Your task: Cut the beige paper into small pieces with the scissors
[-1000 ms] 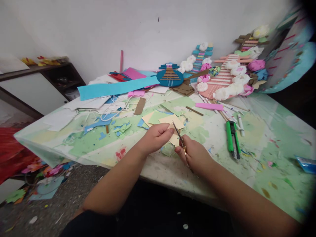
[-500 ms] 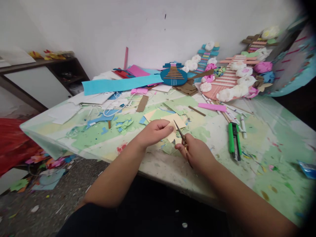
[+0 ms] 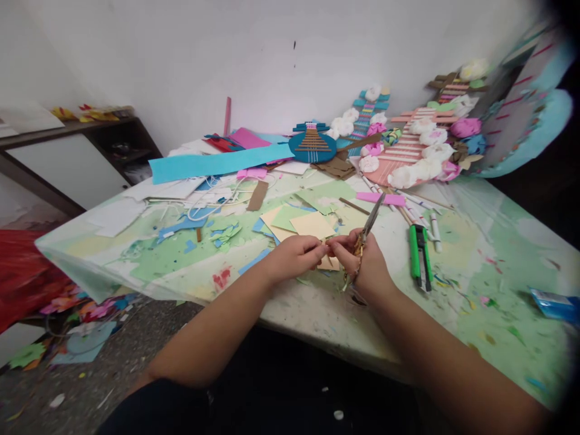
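In front of me, the fingertips of my left hand [image 3: 296, 258] and my right hand [image 3: 374, 269] meet. My left hand pinches a small piece of cream paper, mostly hidden by the fingers. My right hand keeps a pair of scissors [image 3: 374, 214] in its palm, blades pointing up and away, while its thumb and finger touch the same piece. Just under the hands lies a cream paper scrap [image 3: 330, 264]. Behind them are a cream sheet [image 3: 312, 224] and a light green sheet [image 3: 290, 218].
A green box cutter [image 3: 420, 258] lies to the right, near several white markers [image 3: 435, 232]. Along the wall stand a blue craft guitar [image 3: 312, 145] and a pink one with paper flowers [image 3: 399, 166]. A long blue strip [image 3: 217, 162] and green scraps [image 3: 225, 235] lie left.
The scissors have swung from the paper's edge to point up and away in my right hand. Its fingers have come to my left fingertips, and the paper is now mostly covered.
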Demonstrator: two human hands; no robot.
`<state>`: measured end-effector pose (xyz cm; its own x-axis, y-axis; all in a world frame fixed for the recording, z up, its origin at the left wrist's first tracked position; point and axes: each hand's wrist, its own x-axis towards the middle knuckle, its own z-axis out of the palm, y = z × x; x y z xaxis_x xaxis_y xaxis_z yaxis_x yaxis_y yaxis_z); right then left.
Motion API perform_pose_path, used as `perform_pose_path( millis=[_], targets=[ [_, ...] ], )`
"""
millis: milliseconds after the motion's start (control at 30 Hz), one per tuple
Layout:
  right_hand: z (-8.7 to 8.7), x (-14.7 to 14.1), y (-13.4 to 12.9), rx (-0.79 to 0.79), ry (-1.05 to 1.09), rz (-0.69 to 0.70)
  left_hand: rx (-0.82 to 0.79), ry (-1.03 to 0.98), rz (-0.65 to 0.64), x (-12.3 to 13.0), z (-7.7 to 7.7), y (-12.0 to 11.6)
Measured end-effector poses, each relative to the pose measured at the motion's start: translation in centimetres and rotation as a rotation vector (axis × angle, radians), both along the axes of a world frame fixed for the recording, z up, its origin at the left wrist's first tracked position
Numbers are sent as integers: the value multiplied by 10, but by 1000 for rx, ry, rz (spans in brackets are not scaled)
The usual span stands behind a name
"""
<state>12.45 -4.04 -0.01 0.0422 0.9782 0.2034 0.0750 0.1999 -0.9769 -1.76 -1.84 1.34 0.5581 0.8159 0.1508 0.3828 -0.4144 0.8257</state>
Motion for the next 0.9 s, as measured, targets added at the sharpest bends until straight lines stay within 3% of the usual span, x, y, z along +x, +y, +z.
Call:
perform_pose_path(
  millis=[133,300,433,600,667,733,900],
  targets=[
    [0,1,-1,-20,59,37,-159,-124,-69,-1,-1,-1],
    [-2,1,-2,-54,248,140,-112,-187,155,3,-9,4],
    [-2,-1,-1,-47,292,152,-166,-292,148,6,-10,6],
    [-2,0,1,27,246,109,-337,-655,333,3,-5,10],
    [-1,2,1,32,159,96,-390,-797,375,-1,-2,12],
    [1,5,0,24,-71,70,-409,-867,377,-3,0,12],
    [7,8,-5,-35,-739,104,-408,-818,223,-2,-2,8]
  ],
)
